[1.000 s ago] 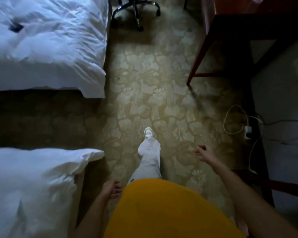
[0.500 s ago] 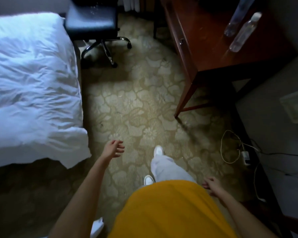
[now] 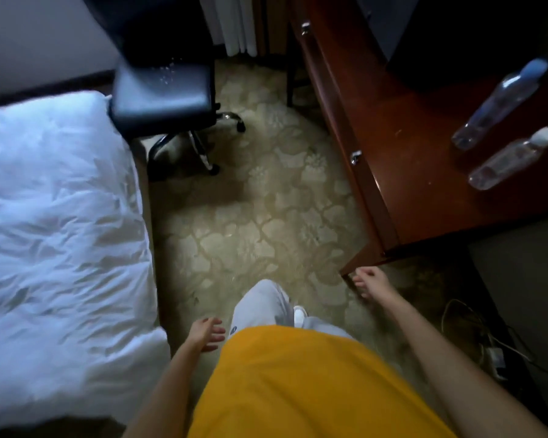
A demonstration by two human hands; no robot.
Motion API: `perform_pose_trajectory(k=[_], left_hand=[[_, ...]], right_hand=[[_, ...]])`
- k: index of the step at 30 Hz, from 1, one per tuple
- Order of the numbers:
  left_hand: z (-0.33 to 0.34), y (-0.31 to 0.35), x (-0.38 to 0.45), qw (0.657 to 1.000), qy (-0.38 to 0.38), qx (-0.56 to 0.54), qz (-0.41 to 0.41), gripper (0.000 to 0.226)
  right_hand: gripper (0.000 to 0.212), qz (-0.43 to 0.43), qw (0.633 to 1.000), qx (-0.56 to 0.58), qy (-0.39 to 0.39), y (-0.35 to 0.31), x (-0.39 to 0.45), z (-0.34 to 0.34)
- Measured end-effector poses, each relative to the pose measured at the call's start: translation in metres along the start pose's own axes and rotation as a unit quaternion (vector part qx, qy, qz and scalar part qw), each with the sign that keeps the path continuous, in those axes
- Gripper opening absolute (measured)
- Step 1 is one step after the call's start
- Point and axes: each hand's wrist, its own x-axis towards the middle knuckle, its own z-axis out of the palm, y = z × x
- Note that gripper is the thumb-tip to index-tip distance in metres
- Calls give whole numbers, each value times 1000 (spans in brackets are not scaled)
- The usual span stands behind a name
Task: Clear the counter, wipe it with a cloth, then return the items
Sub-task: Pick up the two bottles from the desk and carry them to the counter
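Two bottles (image 3: 500, 124) on desk (image 3: 402, 147), well beyond loose, empty fingers (image 3: 363, 281), left hand (image 3: 204, 333) likewise

Dim room, motion-blurred throughout, wide-angle bending at edges, corners sunk in shadow.

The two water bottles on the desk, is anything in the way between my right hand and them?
Nothing visible blocks it. The right hand hangs empty by the near corner of the wooden desk. The two water bottles stand toward its far right side, with only bare desktop between that corner and them. The office chair sits off to the left.
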Motion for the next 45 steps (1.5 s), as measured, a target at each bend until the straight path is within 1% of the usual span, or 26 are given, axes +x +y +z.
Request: perform_pose_trajectory(k=[2,4,6,8,9,10,12,15,16,18,19,21,22,25,26,29,31,33,34,35,36,37,40,42,45], left_hand=[[1,63,14,1000,1,28,13,27],[11,137,26,997,-5,64,37,24],[23,217,45,992,-23,103,66,17],[41,293,49,979,-37,171,107,22],[55,335,43,972,-41,180,144,25],[68,376,38,963,-65,193,176,27],[100,464,32,935,-121,236,234,28],[163,561,5,881,-182,310,308,22],[188,586,-11,861,-202,319,342,24],[240,622,-39,811,-246,344,404,37],[265,632,-54,790,-273,351,421,43],[313,644,-82,771,-334,344,419,58],[336,647,-91,756,-352,352,426,66],[400,652,-105,665,-358,404,516,88],[420,651,-107,647,-359,413,532,94],[474,652,-107,608,-361,442,551,110],[508,653,-102,593,-361,457,555,122],[537,653,-102,587,-357,467,556,127],[548,652,-102,581,-354,475,558,126],[558,650,-104,568,-354,487,561,122],[565,646,-107,552,-355,499,566,115],[572,642,-108,544,-358,503,568,106],[590,634,-108,539,-380,504,558,80],[597,634,-104,526,-398,510,553,74],[600,636,-102,513,-420,514,544,75]], right_hand=[[13,-6,1000,23,16,-32,25,-3],[9,-6,999,44,30,-49,44,-8],[18,-5,996,66,51,-59,53,-10],[26,7,988,107,114,-68,45,-15],[28,8,979,138,147,-71,40,-18],[31,-6,968,171,186,-75,37,-20],[47,-19,938,220,267,-94,34,-29],[63,-14,886,271,376,-119,31,-54],[68,-14,865,287,411,-124,33,-63],[79,-18,825,308,474,-136,40,-84],[84,-22,811,315,493,-142,44,-96],[92,-26,792,328,514,-151,53,-118],[94,-28,789,331,517,-154,57,-128],[104,-44,776,349,524,-162,74,-161],[108,-46,771,357,525,-162,81,-170],[119,-43,770,367,520,-160,99,-191],[122,-36,771,365,521,-153,113,-203],[124,-44,774,362,518,-149,124,-215],[123,-48,775,362,516,-149,128,-221],[122,-51,774,360,518,-151,130,-225],[118,-57,772,355,524,-154,131,-227],[113,-61,769,351,531,-158,132,-229],[96,-55,763,347,542,-172,136,-232],[92,-40,746,371,552,-178,137,-229],[91,-21,712,401,576,-177,130,-217]])
